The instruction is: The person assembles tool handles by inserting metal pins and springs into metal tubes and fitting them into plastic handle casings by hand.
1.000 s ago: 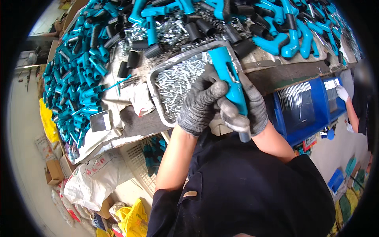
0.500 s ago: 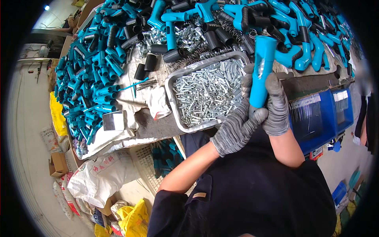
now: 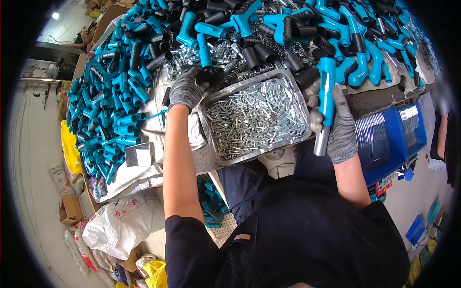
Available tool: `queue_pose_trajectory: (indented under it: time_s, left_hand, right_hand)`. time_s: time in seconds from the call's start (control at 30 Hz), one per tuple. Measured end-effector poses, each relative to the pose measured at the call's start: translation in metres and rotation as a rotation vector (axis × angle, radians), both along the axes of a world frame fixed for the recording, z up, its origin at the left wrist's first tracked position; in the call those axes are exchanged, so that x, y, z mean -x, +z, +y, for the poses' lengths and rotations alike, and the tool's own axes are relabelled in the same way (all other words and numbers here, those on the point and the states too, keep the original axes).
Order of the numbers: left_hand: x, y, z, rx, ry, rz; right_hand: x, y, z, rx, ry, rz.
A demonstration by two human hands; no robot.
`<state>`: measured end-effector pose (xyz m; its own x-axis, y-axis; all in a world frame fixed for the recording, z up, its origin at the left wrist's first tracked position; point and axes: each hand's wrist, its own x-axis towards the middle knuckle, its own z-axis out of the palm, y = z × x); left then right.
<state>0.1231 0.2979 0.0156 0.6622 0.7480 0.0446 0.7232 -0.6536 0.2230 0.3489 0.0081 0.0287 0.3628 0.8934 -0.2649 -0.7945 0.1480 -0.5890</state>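
Observation:
In my grey-gloved right hand (image 3: 338,125) is a turquoise plastic tool housing (image 3: 326,93), held upright with the fingers wrapped round it. A shiny metal tube (image 3: 321,141) sticks out of its lower end. My left hand (image 3: 186,89), also gloved, reaches down to the black plastic sleeves at the tray's far left corner. Its fingertips are partly hidden, so I cannot tell whether it grips one. Between the hands stands a metal tray (image 3: 222,161) full of small metal pins (image 3: 254,117). One black sleeve (image 3: 166,97) shows beside my left wrist.
Turquoise housings (image 3: 113,101) are heaped at the left, with more turquoise and black parts (image 3: 355,36) along the back. Springs (image 3: 297,50) lie behind the tray. A blue bin (image 3: 384,144) holds thin rods at the right. White sacks (image 3: 122,225) stand on the floor.
My left hand has let go of the turquoise housing and moved left to the black sleeves. My right hand still holds the housing; the metal tube now shows below it.

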Motion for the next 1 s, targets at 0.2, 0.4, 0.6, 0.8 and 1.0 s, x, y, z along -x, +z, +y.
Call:
queue_pose_trajectory:
  time_s: [0.2, 0.4, 0.6, 0.8, 1.0]
  left_hand:
    - [-0.001, 0.030, -0.002, 0.025, 0.108, 0.035]
    - [-0.010, 0.123, 0.003, -0.074, 0.176, 0.294]
    - [-0.025, 0.154, -0.015, 0.163, 0.363, -0.007]
    - [-0.041, 0.136, -0.085, 0.721, 0.041, -0.419]
    - [-0.049, 0.131, -0.111, 0.757, -0.227, -0.430]
  right_hand:
    - [0.011, 0.001, -0.003, 0.041, 0.073, -0.144]
    - [0.012, 0.009, -0.009, 0.074, 0.155, -0.355]
    - [0.011, 0.010, -0.016, 0.075, 0.242, -0.379]
    - [0.013, 0.015, -0.015, 0.053, 0.343, -0.349]
    - [0.012, 0.013, -0.017, -0.022, 0.380, -0.391]
